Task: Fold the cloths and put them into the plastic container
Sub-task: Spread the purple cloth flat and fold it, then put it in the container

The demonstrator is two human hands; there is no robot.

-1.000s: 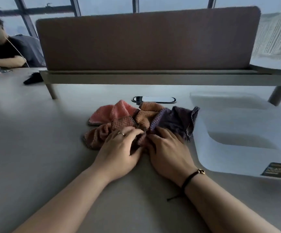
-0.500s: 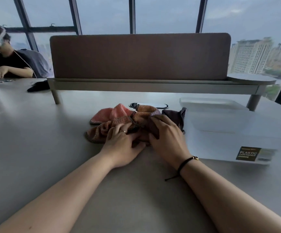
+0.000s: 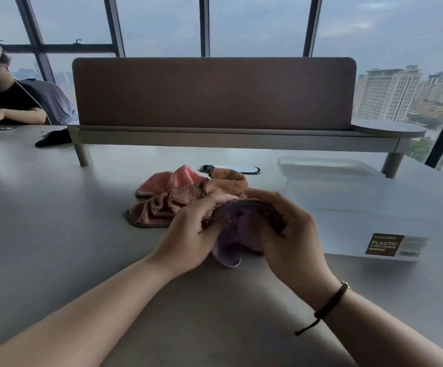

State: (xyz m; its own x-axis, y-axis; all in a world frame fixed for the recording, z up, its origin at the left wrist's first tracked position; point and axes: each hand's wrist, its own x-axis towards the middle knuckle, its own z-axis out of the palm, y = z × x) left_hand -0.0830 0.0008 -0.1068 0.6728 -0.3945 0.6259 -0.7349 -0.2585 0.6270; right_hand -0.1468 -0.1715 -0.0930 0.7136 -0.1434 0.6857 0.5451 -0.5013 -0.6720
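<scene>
Both hands gripped the purple cloth: our left hand pinched its trimmed edge, right hand curled round the other side (bunched, hem arching left-right). We sat at a grey table w/ a brown divider, big windows behind. Orange cloth and pink cloth lay crumpled just beyond; plastic container stood to the right.

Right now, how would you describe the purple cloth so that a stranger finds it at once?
Start at the clear plastic container with the dark label, on the right of the grey table. Just left of it, both hands, the left hand and the right hand, grip the purple cloth. It alone is purple and lifted; the orange cloths and pink cloth lie behind.
</scene>
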